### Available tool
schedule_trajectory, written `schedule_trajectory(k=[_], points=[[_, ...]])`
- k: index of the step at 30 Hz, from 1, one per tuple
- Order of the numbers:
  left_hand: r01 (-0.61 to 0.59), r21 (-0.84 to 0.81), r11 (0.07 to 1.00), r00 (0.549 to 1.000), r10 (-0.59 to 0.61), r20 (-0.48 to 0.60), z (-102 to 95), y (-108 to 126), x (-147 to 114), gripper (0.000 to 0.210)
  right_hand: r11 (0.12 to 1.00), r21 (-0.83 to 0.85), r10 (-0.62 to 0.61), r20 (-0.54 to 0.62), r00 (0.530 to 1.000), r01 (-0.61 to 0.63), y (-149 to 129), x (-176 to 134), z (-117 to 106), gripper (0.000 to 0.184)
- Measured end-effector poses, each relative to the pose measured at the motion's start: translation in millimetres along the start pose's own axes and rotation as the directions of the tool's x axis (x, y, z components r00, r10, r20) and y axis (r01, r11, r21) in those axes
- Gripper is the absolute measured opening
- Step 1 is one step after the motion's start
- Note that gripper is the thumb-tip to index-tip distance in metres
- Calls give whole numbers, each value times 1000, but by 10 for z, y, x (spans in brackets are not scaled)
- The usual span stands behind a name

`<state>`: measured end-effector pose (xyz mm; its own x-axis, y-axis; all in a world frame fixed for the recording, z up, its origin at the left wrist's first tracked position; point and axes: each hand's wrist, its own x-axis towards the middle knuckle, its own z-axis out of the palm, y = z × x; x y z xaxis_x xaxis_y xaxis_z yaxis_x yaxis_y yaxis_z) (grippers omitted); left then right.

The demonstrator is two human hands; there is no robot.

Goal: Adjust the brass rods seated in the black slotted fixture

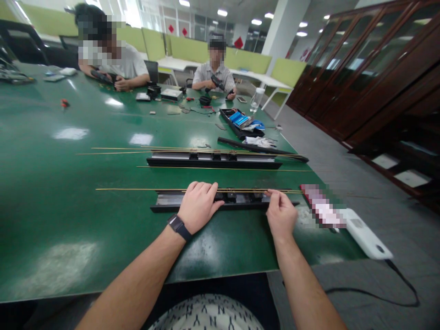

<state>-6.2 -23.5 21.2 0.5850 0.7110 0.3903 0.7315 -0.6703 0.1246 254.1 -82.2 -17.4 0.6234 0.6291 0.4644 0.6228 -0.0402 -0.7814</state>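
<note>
A long black and silver channel rail (168, 200) lies across the green table in front of me, with small dark blocks (256, 196) inside it. My left hand (199, 206), wearing a dark watch (178, 226), is wrapped over the rail left of its middle, thumb on the near side and fingers over the far edge. Thin gold rods (130, 189) run along the rail's far edge, passing by both hands. Near the rail's right end, my right hand (282, 214) is closed in a pinch on one of these rods; its fingertips are partly hidden.
A second rail (213, 163) with gold rods lies beyond. Farther back are a black strip (264, 149), gloves (259, 142) and a black tray (237, 130) of blue items. A red-edged phone (321, 206) and white device (366, 233) sit right. Two people work across the table.
</note>
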Motion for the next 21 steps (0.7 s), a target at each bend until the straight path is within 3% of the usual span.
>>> schedule_trajectory(k=[13, 21], points=[[-19, -26, 999, 1000, 19, -10, 16, -6, -8, 44, 1000, -2, 4, -36, 999, -5, 15, 28, -22, 45], [-14, -44, 999, 1000, 13, -11, 23, -10, -5, 43, 996, 49, -81, 67, 994, 78, -13, -47, 19, 38]])
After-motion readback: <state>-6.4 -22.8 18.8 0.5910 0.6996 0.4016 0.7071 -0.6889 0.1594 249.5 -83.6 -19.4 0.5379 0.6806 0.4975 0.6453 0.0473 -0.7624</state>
